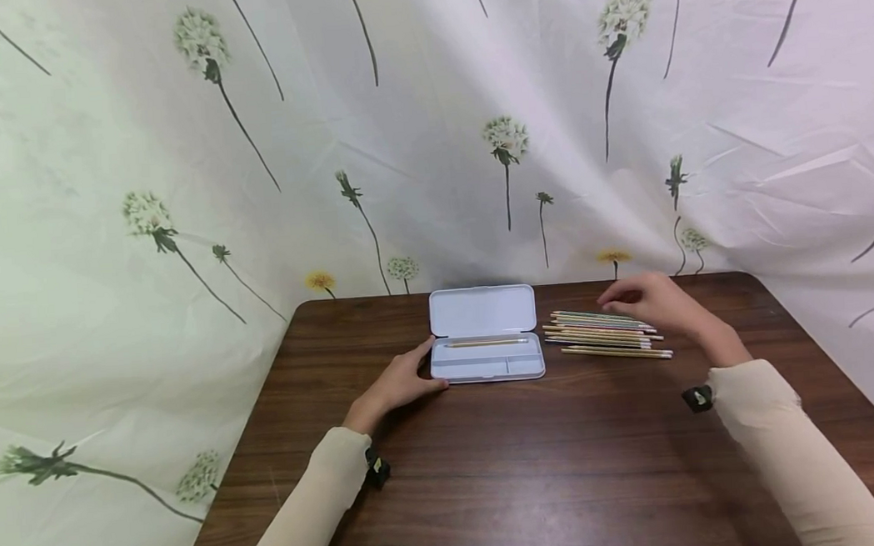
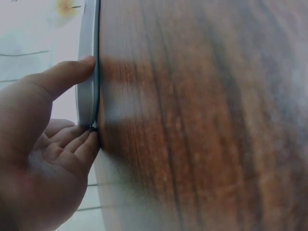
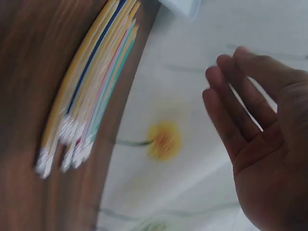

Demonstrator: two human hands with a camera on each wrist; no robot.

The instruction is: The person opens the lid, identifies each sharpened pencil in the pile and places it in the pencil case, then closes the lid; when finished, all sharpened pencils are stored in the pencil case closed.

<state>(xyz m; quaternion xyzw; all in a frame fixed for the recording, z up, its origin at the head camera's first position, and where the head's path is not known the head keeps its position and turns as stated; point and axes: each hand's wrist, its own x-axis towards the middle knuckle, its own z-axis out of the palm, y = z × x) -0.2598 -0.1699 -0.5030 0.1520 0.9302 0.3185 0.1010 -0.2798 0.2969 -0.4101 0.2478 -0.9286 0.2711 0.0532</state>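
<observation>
A pale blue-white pencil case (image 1: 469,371) lies open on the tabletop (image 1: 531,459) just below the middle of the head view, within the span of the left hand (image 1: 402,379). That hand's grip holds the case's left end: the thumb is set against the front corner, the fingers against the rear part of the side, and the left wrist view shows both touching the thin wall. Right of the case, in the centre-right of the head view, lies a loose bundle of pencils (image 1: 599,338); the right hand (image 1: 656,297) hangs above its far right edge, apart from it, its grip narrow and free, with the fingers loosely bent. The case is a shallow rectangle with rounded corners, its lid (image 1: 482,310) tipped back toward the upper edge of the tabletop. One tan pencil (image 1: 486,343) rests in the long rear compartment; a short divider splits the front strip into a longer left and a shorter right part. Most of the bundle is yellowish tan, with dark blue, green and pinkish barrels among it and whitish ends toward the right; the right wrist view blurs them. Farther out come cream sleeves (image 1: 785,444), the dark brown wood grain, and a white cloth (image 1: 429,140) printed with dandelions.
</observation>
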